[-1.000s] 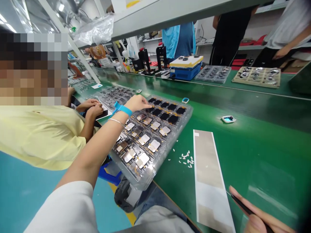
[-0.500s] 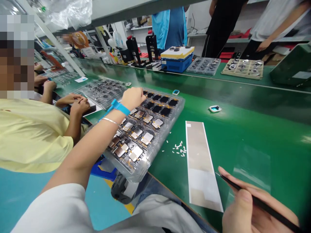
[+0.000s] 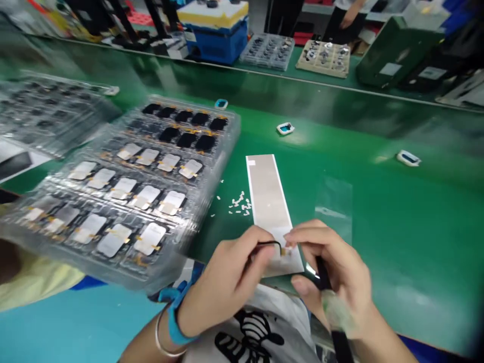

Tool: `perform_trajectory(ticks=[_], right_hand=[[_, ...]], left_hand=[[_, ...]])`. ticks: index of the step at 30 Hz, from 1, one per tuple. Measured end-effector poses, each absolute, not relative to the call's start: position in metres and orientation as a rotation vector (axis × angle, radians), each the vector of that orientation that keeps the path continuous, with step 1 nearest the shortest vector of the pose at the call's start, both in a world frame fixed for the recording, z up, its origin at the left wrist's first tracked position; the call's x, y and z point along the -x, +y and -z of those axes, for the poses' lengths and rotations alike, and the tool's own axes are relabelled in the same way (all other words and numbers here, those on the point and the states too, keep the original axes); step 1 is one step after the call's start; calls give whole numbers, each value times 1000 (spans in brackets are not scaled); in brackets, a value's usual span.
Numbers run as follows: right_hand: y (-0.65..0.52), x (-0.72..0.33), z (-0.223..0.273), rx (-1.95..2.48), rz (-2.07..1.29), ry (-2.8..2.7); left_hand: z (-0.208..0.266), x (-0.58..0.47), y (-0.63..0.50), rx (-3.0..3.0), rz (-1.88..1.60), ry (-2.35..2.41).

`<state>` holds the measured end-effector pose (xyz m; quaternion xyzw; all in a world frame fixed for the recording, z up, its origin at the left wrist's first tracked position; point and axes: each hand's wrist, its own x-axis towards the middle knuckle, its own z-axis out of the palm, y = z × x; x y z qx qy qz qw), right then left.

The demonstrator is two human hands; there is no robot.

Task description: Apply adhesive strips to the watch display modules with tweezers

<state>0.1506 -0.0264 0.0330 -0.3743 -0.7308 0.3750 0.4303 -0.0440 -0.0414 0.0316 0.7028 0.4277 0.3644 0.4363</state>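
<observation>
Black part (image 3: 277,242): in the left hand's pinch, above the front end of the paper strip (image 3: 266,186), near the desk (image 3: 381,242)'s front edge; its left end is hidden by fingers.
Long axis: roughly left to right; the orange tab (image 3: 283,251) points at the right hand.
Left hand (image 3: 230,275): thumb and forefinger closed on the black part.
Right hand (image 3: 350,277): curled round a black tool (image 3: 323,275), fingertips just beside the orange tab; whether they touch, I cannot tell.
White bits (image 3: 242,204): scattered by the strip's left edge.
Plastic tray (image 3: 223,151): left of the strip, jutting past the desk's front edge.
</observation>
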Motion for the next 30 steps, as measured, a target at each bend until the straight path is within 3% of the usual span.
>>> perform_trajectory(ticks=[8, 19, 25, 30], right_hand=[[-15, -141, -13, 1109, -748, -1814], [-13, -137, -1, 1015, -160, -2063], [-17, -133, -4, 1112, -214, -2084], [14, -127, -26, 1236, -536, -2071]], left_hand=[[6, 40, -16, -1121, -893, 824], [14, 41, -18, -1315, -938, 963], [13, 39, -17, -1370, -981, 981], [9, 39, -18, -1490, -914, 939]])
